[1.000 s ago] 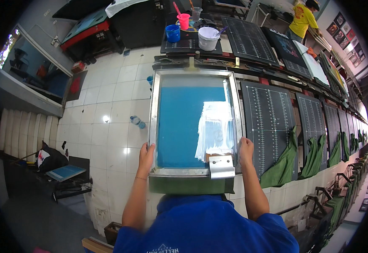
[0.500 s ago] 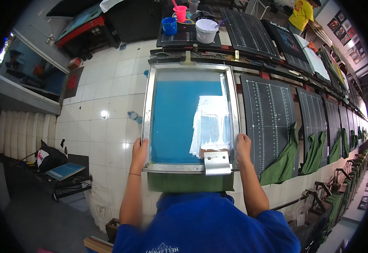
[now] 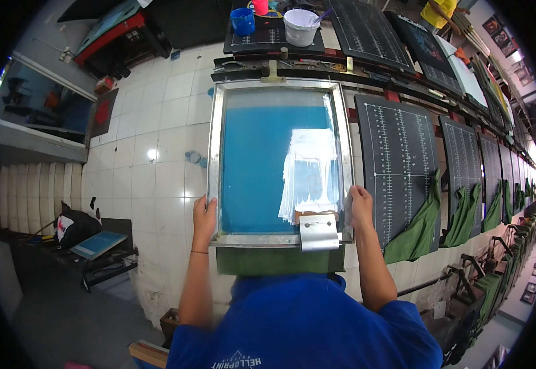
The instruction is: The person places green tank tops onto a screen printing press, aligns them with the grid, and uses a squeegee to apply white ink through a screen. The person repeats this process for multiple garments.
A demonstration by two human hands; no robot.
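Observation:
Between my hands lies a silver-framed printing screen with blue mesh. My left hand is closed on the frame's left side, near its lower corner. On the opposite side my right hand grips the right edge, fingers wrapped around it. White ink is smeared over the right part of the mesh. A squeegee with a metal holder rests at the lower right, overlapping the near rim. Green fabric shows below the frame, close to my body; the screen hides whatever lies beneath.
Past the screen stand a white ink tub and a blue tub. Black printing boards with green cloth line up to the right. Another person in yellow works far right. A small blue screen lies at left.
My view has shifted slightly, so the screen and the far tubs sit higher in the picture. Both hands keep their hold on the frame; the squeegee stays at its lower right.

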